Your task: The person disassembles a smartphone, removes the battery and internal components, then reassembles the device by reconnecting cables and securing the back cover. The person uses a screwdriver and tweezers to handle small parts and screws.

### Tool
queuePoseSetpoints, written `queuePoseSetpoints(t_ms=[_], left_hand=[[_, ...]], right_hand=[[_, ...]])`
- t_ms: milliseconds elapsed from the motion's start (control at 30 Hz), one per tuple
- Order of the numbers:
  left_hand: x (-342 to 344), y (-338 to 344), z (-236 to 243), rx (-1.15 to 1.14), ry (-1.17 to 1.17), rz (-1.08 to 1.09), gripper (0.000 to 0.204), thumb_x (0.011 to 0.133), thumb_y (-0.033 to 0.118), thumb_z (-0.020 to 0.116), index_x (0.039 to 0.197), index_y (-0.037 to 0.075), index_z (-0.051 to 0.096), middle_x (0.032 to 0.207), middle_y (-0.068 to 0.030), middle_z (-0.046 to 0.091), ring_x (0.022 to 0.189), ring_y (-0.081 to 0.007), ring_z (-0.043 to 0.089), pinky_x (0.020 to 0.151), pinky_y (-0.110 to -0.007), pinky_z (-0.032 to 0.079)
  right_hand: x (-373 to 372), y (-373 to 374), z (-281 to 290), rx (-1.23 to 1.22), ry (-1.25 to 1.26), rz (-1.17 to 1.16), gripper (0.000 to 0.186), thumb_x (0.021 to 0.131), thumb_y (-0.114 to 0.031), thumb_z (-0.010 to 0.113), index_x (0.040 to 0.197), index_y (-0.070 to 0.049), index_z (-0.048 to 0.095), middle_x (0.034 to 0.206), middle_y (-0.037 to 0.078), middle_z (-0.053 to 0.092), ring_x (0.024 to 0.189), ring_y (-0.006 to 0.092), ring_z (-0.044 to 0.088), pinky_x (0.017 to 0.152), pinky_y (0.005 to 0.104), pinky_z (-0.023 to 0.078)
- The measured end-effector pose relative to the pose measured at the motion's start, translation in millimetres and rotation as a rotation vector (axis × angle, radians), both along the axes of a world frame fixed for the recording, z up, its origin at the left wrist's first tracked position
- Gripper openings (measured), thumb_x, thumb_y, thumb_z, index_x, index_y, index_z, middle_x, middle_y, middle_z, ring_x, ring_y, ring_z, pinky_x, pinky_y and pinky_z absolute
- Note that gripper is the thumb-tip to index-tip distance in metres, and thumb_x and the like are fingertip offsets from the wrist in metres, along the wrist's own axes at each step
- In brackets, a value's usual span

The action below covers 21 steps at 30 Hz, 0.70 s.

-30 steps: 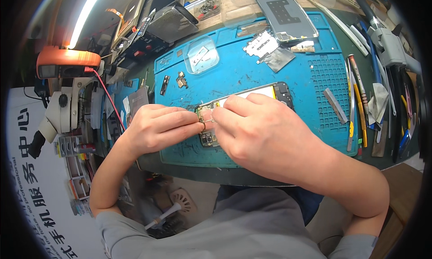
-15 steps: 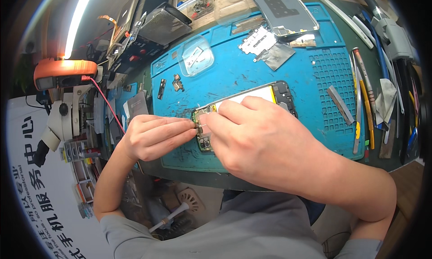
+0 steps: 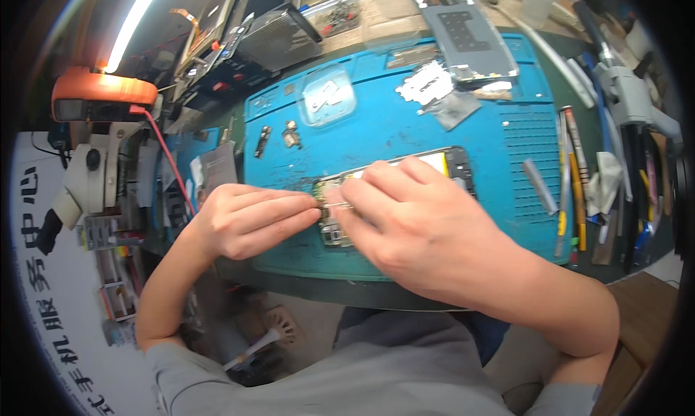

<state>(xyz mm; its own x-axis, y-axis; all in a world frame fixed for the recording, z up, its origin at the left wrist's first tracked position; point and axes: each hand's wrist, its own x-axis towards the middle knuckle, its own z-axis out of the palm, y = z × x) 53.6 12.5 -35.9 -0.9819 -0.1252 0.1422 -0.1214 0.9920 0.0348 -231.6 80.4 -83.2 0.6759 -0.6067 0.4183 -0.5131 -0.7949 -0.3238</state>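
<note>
An opened smartphone (image 3: 459, 167) lies on the blue work mat (image 3: 362, 137), its inner parts bare. A green circuit board with camera modules (image 3: 334, 234) shows at the phone's left end. My left hand (image 3: 250, 219) has its fingers pressed together, fingertips gripping that left end. My right hand (image 3: 423, 224) reaches over the phone from the right with thumb and fingers pinched at the board. What sits in that pinch is hidden. The right hand also covers most of the phone's middle, including the pale battery (image 3: 436, 161).
Behind the phone lie silvery shield plates (image 3: 426, 83), a grey back housing (image 3: 463, 36) and a clear plastic tray (image 3: 328, 98) holding small parts. Tweezers and slim tools (image 3: 575, 177) line the right. An orange-topped device (image 3: 103, 94) and microscope (image 3: 85, 171) stand left.
The whole view has shifted and tilted slightly, so the bench appears lower. Both hands keep their places at the phone's left end, with the right fingers barely moved.
</note>
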Motion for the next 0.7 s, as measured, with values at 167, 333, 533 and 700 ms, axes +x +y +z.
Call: queuePoseSetpoints(t_ms=[167, 333, 533, 700], left_hand=[[-17.7, 33.8, 3.3, -0.016, -0.038, 0.280, 0.045, 0.087, 0.020, 0.078, 0.127, 0.002, 0.072, 0.111, -0.0091, 0.074, 0.092, -0.0242, 0.076, 0.071, -0.032, 0.061], [-27.9, 64.8, -7.7, 0.035, -0.013, 0.456, 0.066, 0.085, 0.043, 0.078, 0.137, 0.003, 0.067, 0.127, -0.0140, 0.067, 0.107, -0.0313, 0.071, 0.084, -0.040, 0.060], [-18.7, 85.7, -35.2, 0.023, 0.199, 0.567, 0.062, 0.087, 0.038, 0.079, 0.138, 0.004, 0.068, 0.132, -0.0163, 0.067, 0.114, -0.0343, 0.070, 0.091, -0.043, 0.060], [-17.2, 84.6, -38.6, -0.025, 0.226, 0.543, 0.058, 0.087, 0.031, 0.082, 0.138, 0.006, 0.069, 0.133, -0.0152, 0.067, 0.115, -0.0334, 0.070, 0.092, -0.042, 0.060]], right_hand=[[-0.3, -0.4, 4.6, 0.003, 0.067, 0.004, 0.028, 0.091, -0.012, 0.066, 0.114, 0.004, 0.071, 0.109, 0.009, 0.066, 0.106, 0.0227, 0.065, 0.090, 0.0379, 0.052], [-36.2, 13.1, 29.8, 0.032, 0.058, -0.239, 0.022, 0.092, -0.009, 0.068, 0.110, 0.000, 0.073, 0.101, 0.010, 0.069, 0.096, 0.0261, 0.069, 0.081, 0.0387, 0.056], [-118.2, 29.6, 37.4, -0.013, 0.113, -0.814, 0.010, 0.095, -0.015, 0.071, 0.102, -0.007, 0.070, 0.090, 0.012, 0.067, 0.080, 0.0337, 0.073, 0.069, 0.0420, 0.059], [-108.5, 40.6, 19.5, 0.020, 0.255, -0.893, 0.018, 0.096, -0.013, 0.070, 0.113, -0.006, 0.070, 0.096, 0.014, 0.068, 0.084, 0.0339, 0.074, 0.072, 0.0427, 0.060]])
